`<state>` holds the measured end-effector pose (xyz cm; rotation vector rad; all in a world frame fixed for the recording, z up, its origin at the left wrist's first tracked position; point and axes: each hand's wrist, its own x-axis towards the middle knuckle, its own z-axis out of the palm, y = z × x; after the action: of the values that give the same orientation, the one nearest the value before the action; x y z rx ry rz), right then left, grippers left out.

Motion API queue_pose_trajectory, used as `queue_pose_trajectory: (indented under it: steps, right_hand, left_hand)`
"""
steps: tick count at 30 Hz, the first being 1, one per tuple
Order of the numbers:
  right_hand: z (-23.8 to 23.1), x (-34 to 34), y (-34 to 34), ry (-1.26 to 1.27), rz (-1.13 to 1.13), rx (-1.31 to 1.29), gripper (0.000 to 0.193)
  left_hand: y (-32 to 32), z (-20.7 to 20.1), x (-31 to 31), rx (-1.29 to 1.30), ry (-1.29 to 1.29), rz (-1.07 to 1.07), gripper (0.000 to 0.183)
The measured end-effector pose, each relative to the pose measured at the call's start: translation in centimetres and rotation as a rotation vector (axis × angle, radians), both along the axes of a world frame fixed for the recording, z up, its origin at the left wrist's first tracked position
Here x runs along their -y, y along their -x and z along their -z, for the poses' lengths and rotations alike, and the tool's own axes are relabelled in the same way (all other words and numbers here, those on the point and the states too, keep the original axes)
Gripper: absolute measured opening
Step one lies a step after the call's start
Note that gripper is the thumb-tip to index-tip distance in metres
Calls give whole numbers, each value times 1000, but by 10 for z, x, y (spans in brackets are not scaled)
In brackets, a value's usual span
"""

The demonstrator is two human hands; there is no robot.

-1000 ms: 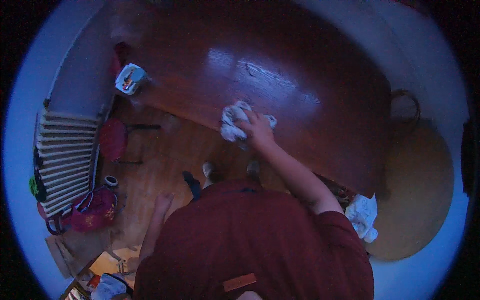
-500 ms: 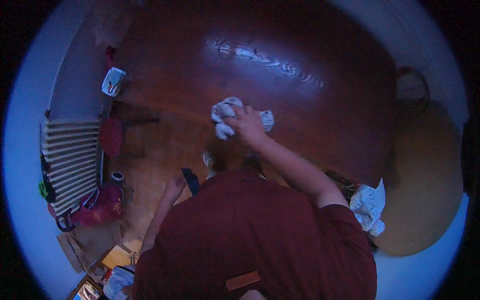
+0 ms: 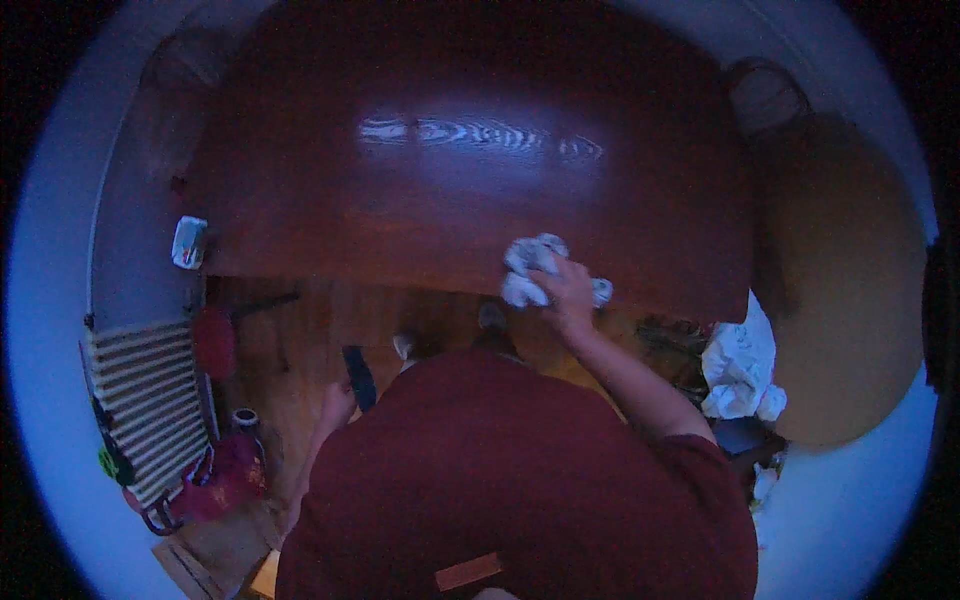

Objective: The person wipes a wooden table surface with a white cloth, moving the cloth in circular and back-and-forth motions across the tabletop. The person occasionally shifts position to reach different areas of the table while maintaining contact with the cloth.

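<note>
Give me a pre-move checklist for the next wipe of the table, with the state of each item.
1. Cloth in grip: right hand rests on the crumpled white cloth, fingers around it. Ok.
2. Cloth on the wood: it lies on the dark wooden table near the front edge. Ok.
3. Path ahead: only a glossy sheen shows on the tabletop past the cloth. Ok.
4. Left hand: down at the person's side, off the table. Ok.
5. Small white object at the table's left corner: on or beside the edge, cannot tell.
</note>
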<state>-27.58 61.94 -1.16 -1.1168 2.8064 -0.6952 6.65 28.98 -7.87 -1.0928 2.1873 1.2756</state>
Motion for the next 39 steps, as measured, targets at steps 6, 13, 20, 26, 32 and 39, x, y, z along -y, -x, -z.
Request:
queue_pose_trajectory:
  steps: [6,13,20,26,32,39]
  right_hand:
    - [9,84,-9,98,-131,-56,32]
    - [19,-82,10,277,440,65,28]
    - [19,-146,33,-15,1001,-61,42]
    - [38,12,-34,217,102,-161,27]
    - [25,-104,5,269,636,140,24]
    - [19,-262,35,-166,1038,-209,55]
  left_hand:
    - [77,-42,11,-358,283,-90,30]
    - [207,-69,-13,-571,709,519,56]
    - [255,-66,-52,-328,794,858,86]
    - [263,-65,-68,-376,855,958,94]
    - [287,-69,-90,-314,864,1092,100]
    - [287,-52,-92,-402,868,1113,104]
